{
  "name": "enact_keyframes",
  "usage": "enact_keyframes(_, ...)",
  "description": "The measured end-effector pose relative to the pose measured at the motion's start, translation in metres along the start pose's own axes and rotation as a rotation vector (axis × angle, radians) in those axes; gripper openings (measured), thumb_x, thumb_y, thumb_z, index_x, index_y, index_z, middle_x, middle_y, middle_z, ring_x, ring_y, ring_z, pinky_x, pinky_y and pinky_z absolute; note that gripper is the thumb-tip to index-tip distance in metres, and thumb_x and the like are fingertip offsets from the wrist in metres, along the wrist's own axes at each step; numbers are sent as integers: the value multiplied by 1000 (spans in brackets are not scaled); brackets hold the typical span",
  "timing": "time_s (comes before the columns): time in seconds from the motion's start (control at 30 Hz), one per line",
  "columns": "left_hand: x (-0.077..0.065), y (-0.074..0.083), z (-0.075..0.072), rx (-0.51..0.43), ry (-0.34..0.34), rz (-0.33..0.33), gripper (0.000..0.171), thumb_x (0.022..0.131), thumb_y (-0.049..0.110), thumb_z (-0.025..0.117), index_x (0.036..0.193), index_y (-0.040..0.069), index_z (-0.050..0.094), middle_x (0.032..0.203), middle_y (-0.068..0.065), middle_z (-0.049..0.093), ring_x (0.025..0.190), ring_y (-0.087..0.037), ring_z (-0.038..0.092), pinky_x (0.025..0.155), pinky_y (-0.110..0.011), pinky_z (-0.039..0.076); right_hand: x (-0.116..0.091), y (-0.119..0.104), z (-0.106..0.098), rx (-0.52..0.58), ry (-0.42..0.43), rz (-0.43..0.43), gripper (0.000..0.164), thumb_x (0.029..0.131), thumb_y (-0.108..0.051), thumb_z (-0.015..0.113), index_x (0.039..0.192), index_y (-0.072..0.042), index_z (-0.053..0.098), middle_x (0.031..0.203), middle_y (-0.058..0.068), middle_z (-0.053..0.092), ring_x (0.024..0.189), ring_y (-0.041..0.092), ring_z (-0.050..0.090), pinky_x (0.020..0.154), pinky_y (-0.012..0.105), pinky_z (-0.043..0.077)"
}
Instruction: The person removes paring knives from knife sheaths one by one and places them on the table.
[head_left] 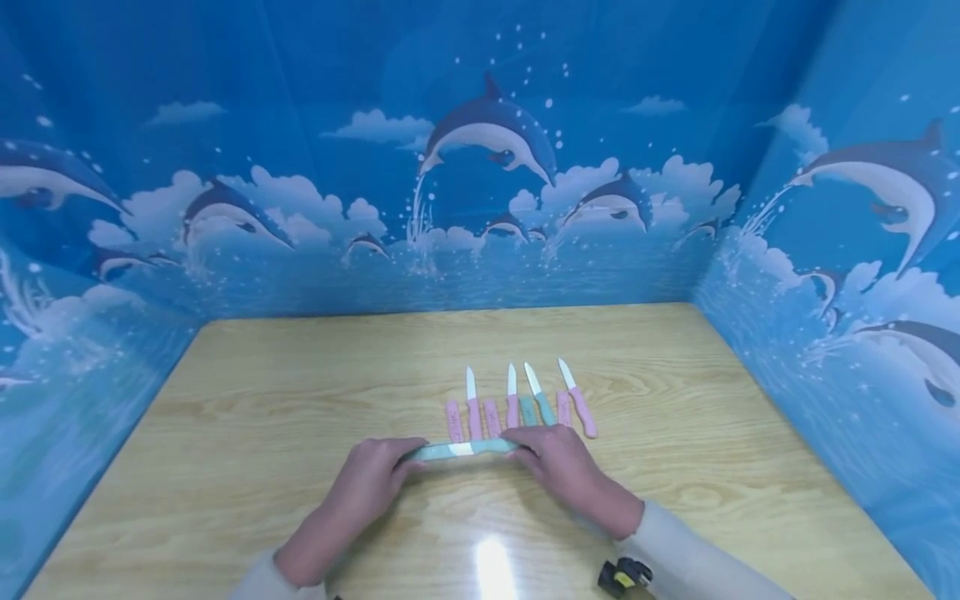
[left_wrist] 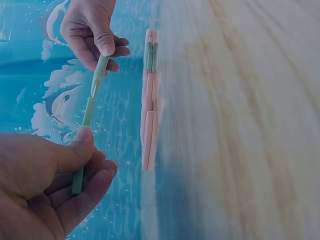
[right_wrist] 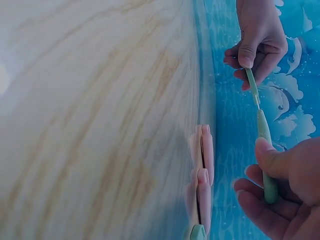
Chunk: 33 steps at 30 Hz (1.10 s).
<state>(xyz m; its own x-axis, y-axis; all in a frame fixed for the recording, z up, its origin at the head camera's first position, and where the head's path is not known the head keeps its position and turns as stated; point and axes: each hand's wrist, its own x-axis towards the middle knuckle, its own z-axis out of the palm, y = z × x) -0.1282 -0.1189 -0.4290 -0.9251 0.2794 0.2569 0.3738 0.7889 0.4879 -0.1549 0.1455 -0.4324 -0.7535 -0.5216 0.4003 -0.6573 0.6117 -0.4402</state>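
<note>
Above the table's near half, my left hand (head_left: pixel 371 479) pinches a green knife sheath (left_wrist: pixel 88 112) between thumb and fingers. My right hand (head_left: pixel 562 467) grips the green handle of a paring knife (right_wrist: pixel 263 127), its thumb along the handle. Knife and sheath lie end to end in one line, the blade pointing left with its tip at the sheath's mouth and a pale stretch of blade (head_left: pixel 461 448) showing between. Just beyond the hands lie pink knives (head_left: pixel 474 417), a green knife (head_left: pixel 543 407), pink sheaths (head_left: pixel 454 421) and a green sheath (head_left: pixel 528 410), in alternating order.
The knives in the row point away from me, blades bare. A wood-grain table (head_left: pixel 300 375) carries everything, with a blue dolphin-print curtain (head_left: pixel 480 275) along its back and sides. A black strap piece (head_left: pixel 626 575) hangs at the right sleeve.
</note>
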Motion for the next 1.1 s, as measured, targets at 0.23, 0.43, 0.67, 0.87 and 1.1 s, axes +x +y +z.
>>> enact_keyframes(0.23, 0, 0, 0, -9, -2, -9, 26, 75, 14, 77, 99, 7, 72, 95, -12, 75, 84, -22, 70, 73, -36, 60, 0, 1, 0, -9, 3, -14, 25, 77, -8, 75, 102, -8, 71, 97, 9, 75, 91, 19, 69, 79, 35, 59)
enact_keyframes(0.43, -1, 0, 0, -11, -1, -11, 26, 75, 14, 78, 99, 7, 72, 95, -12, 75, 83, -21, 70, 72, -36, 60, -1, 0, 0, -17, 6, -13, 25, 77, -9, 76, 101, -7, 71, 98, 10, 74, 92, 21, 69, 79, 36, 59)
enact_keyframes(0.67, -1, 0, -2, -17, -20, -37, 28, 77, 15, 76, 103, 6, 70, 99, -14, 74, 87, -25, 70, 75, -40, 59, -2, -1, -1, -18, 0, 2, 24, 77, -10, 76, 101, -8, 71, 98, 10, 74, 91, 20, 69, 78, 35, 59)
enact_keyframes(0.87, -1, 0, -2, -19, -26, -45, 27, 77, 15, 76, 102, 6, 70, 99, -13, 74, 87, -25, 69, 75, -39, 59, -1, -2, -3, -13, -5, -6, 24, 77, -9, 75, 101, -10, 71, 98, 8, 75, 91, 18, 69, 79, 33, 58)
enact_keyframes(1.1, -1, -1, -2, -26, -23, -42, 26, 76, 14, 76, 102, 7, 71, 98, -12, 74, 86, -23, 70, 75, -38, 59, -2, -2, -5, -9, -18, 17, 24, 79, -10, 74, 103, -9, 71, 100, 7, 74, 93, 18, 68, 80, 33, 58)
